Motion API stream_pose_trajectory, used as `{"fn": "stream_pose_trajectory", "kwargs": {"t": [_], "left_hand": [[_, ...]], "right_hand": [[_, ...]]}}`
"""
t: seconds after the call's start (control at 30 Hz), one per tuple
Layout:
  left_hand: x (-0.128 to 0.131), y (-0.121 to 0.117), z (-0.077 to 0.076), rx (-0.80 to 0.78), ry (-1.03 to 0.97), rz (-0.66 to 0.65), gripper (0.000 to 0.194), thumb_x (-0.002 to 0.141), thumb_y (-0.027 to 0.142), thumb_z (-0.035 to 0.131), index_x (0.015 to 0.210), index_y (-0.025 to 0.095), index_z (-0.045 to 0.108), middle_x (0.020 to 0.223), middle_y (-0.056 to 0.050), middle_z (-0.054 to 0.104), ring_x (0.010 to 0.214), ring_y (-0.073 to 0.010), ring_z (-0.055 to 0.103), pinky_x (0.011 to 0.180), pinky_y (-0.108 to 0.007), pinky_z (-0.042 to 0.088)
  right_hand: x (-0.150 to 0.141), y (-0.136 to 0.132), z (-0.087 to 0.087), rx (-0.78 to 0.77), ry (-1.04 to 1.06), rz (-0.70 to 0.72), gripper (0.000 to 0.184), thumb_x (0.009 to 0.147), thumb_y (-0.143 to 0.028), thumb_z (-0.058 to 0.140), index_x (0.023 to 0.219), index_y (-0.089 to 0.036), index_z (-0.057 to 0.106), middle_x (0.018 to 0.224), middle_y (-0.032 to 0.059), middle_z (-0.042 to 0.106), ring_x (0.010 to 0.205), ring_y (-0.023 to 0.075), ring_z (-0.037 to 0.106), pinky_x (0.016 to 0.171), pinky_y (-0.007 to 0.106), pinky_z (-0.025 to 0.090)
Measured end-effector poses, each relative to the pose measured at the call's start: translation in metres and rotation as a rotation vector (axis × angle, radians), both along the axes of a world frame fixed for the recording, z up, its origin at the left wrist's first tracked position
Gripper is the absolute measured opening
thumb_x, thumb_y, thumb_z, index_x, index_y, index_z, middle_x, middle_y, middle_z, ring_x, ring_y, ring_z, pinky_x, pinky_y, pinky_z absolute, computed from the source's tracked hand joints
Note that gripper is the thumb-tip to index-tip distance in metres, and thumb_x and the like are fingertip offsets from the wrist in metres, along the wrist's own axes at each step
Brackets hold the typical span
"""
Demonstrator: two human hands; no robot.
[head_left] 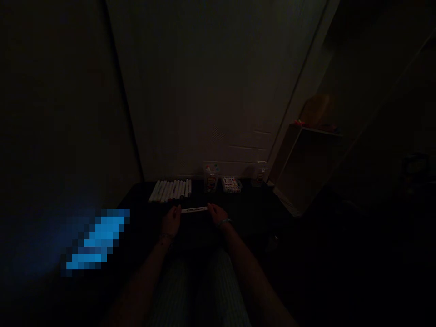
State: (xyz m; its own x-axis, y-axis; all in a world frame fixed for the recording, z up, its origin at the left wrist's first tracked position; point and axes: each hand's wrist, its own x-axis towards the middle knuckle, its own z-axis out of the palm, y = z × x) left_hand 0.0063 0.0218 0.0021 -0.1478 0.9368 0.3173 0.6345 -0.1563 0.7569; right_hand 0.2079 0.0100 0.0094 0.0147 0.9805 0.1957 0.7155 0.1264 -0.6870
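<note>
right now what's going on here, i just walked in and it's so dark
A person holds a slim white marker by its ends, left hand on one, right hand on the other, at a dark table. Farther back lie a row of white markers, a clear container and a small flat case. Finer detail is lost in the dimness.

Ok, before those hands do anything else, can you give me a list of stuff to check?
1. Left hand has one end of the white pen: ok.
2. Right hand has the other end: ok.
3. Held pen is apart from the row of pens: ok, the row lies beyond it, toward the left.
4. Tall clear tub stands upright on the dark table: ok.
5. Enough light to see well: not ok, it's very dark.
6. Words on the held pen can be read: cannot tell, the marks are too small.
</note>
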Motion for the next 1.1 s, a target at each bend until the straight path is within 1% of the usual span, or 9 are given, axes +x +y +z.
{"fn": "stream_pose_trajectory", "kwargs": {"t": [0.27, 0.37, 0.5, 0.7, 0.83, 0.9, 0.97, 1.03, 1.1], "left_hand": [[-0.003, 0.001, -0.003, -0.001, -0.018, -0.024, 0.034, 0.078, 0.048, 0.033, 0.065, 0.021, 0.048, 0.057, 0.001, 0.052, 0.053, -0.0115, 0.046, 0.05, -0.021, 0.03], [-0.004, 0.002, -0.004, 0.014, -0.05, -0.005, 0.035, 0.078, 0.049, 0.033, 0.065, 0.02, 0.048, 0.057, 0.002, 0.051, 0.053, -0.011, 0.044, 0.05, -0.021, 0.031], [-0.004, 0.002, -0.005, 0.028, -0.105, -0.011, 0.038, 0.077, 0.051, 0.032, 0.064, 0.019, 0.048, 0.056, 0.003, 0.049, 0.054, -0.01, 0.043, 0.051, -0.019, 0.032], [-0.005, 0.002, -0.004, 0.017, -0.148, -0.02, 0.039, 0.076, 0.052, 0.033, 0.073, 0.018, 0.051, 0.067, 0.001, 0.056, 0.065, -0.0123, 0.05, 0.059, -0.02, 0.038], [-0.005, 0.0, -0.002, -0.01, -0.14, -0.028, 0.037, 0.077, 0.05, 0.033, 0.079, 0.019, 0.053, 0.073, -0.002, 0.06, 0.069, -0.0153, 0.054, 0.061, -0.022, 0.039], [-0.004, -0.002, -0.001, -0.013, -0.116, -0.024, 0.036, 0.078, 0.049, 0.033, 0.076, 0.019, 0.052, 0.068, -0.001, 0.059, 0.064, -0.0143, 0.053, 0.058, -0.021, 0.038], [-0.003, -0.004, -0.001, -0.012, -0.078, -0.063, 0.035, 0.078, 0.049, 0.032, 0.072, 0.02, 0.05, 0.061, 0.001, 0.056, 0.058, -0.012, 0.051, 0.055, -0.02, 0.037], [-0.002, -0.005, -0.002, 0.011, -0.049, -0.101, 0.034, 0.079, 0.049, 0.031, 0.073, 0.02, 0.049, 0.062, 0.003, 0.054, 0.059, -0.0111, 0.05, 0.055, -0.019, 0.036], [-0.001, -0.005, -0.003, 0.019, -0.025, -0.077, 0.033, 0.08, 0.048, 0.031, 0.074, 0.021, 0.049, 0.062, 0.002, 0.054, 0.059, -0.0111, 0.051, 0.055, -0.019, 0.035]], "right_hand": [[-0.001, 0.003, -0.005, 0.082, -0.02, 0.006, 0.05, 0.086, -0.052, 0.019, 0.083, -0.022, 0.058, 0.079, -0.0006, 0.06, 0.072, 0.0111, 0.053, 0.062, 0.019, 0.035], [-0.002, 0.003, -0.006, 0.061, -0.019, 0.009, 0.054, 0.085, -0.056, 0.017, 0.081, -0.023, 0.06, 0.076, -0.0006, 0.061, 0.071, 0.0116, 0.054, 0.06, 0.019, 0.035], [-0.004, 0.003, -0.004, 0.011, -0.082, -0.012, 0.058, 0.084, -0.058, 0.016, 0.081, -0.023, 0.063, 0.077, 0.0007, 0.063, 0.072, 0.0127, 0.056, 0.061, 0.02, 0.035], [-0.007, 0.005, -0.004, -0.02, -0.199, -0.05, 0.06, 0.085, -0.056, 0.013, 0.083, -0.023, 0.062, 0.08, 0.0009, 0.064, 0.075, 0.0122, 0.057, 0.061, 0.019, 0.036], [-0.009, 0.005, -0.006, 0.014, -0.258, -0.12, 0.058, 0.086, -0.055, 0.014, 0.081, -0.022, 0.062, 0.079, 0.0021, 0.064, 0.076, 0.0128, 0.057, 0.061, 0.019, 0.036], [-0.011, 0.002, -0.005, 0.038, -0.281, -0.145, 0.058, 0.086, -0.054, 0.014, 0.08, -0.022, 0.062, 0.078, 0.0033, 0.064, 0.076, 0.0137, 0.058, 0.061, 0.02, 0.036], [-0.012, -0.001, -0.002, 0.058, -0.295, -0.162, 0.058, 0.087, -0.052, 0.013, 0.08, -0.021, 0.062, 0.077, 0.0041, 0.064, 0.075, 0.0142, 0.058, 0.062, 0.021, 0.036], [-0.013, -0.005, 0.001, 0.061, -0.314, -0.186, 0.058, 0.088, -0.051, 0.013, 0.08, -0.02, 0.062, 0.078, 0.0052, 0.065, 0.074, 0.0148, 0.059, 0.062, 0.022, 0.037], [-0.015, -0.008, 0.003, 0.07, -0.338, -0.205, 0.057, 0.088, -0.05, 0.015, 0.081, -0.02, 0.062, 0.079, 0.0064, 0.065, 0.075, 0.0152, 0.059, 0.063, 0.022, 0.037]]}}
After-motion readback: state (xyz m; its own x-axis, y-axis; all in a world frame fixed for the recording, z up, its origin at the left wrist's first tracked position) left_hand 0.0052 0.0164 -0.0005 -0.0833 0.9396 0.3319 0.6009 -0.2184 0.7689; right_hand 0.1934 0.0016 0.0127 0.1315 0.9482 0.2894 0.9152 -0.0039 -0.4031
